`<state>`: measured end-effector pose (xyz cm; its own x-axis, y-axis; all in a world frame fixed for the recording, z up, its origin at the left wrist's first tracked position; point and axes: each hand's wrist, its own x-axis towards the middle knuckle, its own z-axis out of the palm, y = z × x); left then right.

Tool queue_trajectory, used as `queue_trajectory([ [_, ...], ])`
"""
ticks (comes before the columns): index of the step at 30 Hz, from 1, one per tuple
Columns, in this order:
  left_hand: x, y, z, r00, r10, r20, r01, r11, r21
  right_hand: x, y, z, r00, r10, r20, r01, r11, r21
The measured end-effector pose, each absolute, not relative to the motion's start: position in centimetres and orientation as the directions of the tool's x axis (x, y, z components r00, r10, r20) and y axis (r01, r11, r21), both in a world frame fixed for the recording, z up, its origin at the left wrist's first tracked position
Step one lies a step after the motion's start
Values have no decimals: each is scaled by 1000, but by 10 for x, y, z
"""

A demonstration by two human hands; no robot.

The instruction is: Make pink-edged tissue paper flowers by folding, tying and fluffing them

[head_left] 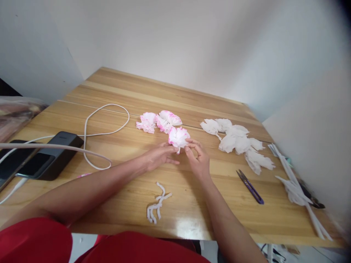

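Observation:
A white paper flower with pink edges (178, 137) is between my two hands, above the middle of the wooden table. My left hand (161, 155) is at its lower left, thumb and fingertips close to the short stem, with the other fingers apart. On the right side, my right hand (199, 157) pinches the flower's petals between thumb and index finger. Just behind lie more pink-edged flowers (147, 122). Several plain white tissue flowers (236, 138) are spread out on the right. Short white twisted strips (159, 204) lie nearer the front edge.
Purple-handled thread snips (250, 187) lie at the right, with long white strips (297, 190) beyond them. A black power bank (52, 157), a phone and a looped white cable (85, 137) occupy the left. Walls border the table (131, 82) behind and at right.

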<state>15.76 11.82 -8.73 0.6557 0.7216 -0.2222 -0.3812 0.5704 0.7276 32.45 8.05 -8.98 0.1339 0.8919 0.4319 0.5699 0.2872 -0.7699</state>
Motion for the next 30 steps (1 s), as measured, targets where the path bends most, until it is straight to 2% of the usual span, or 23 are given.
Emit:
queue_trajectory([
  [5, 160, 119, -92, 581, 770, -263, -399, 552, 732, 324, 81, -92, 141, 912, 384, 539, 254, -803],
  [9, 161, 122, -95, 522, 807, -276, -433, 530, 729, 328, 84, -100, 165, 950, 266, 431, 173, -886],
  [11, 161, 122, -96, 499, 818, -288, -430, 522, 737, 329, 84, -101, 157, 952, 262, 455, 165, -875],
  [13, 162, 122, -95, 483, 831, -276, -406, 493, 770, 328, 81, -96, 118, 912, 393, 600, 250, -760],
  [16, 162, 120, -95, 466, 857, -220, -334, 400, 853, 321, 74, -85, -46, 776, 629, 782, 420, -461],
  [18, 163, 119, -96, 451, 874, -182, -279, 331, 901, 316, 70, -80, -148, 723, 674, 813, 477, -333],
  [22, 164, 118, -102, 430, 900, -67, -177, 157, 971, 312, 68, -81, -202, 742, 639, 860, 447, -247],
  [26, 164, 119, -107, 446, 895, 20, -137, 46, 990, 313, 70, -87, -188, 786, 589, 863, 418, -282],
  [28, 164, 119, -108, 466, 884, 34, -150, 41, 988, 313, 70, -89, -121, 810, 574, 826, 403, -394],
  [30, 164, 118, -106, 490, 871, 5, -167, 88, 982, 313, 71, -89, 1, 861, 508, 739, 341, -580],
])
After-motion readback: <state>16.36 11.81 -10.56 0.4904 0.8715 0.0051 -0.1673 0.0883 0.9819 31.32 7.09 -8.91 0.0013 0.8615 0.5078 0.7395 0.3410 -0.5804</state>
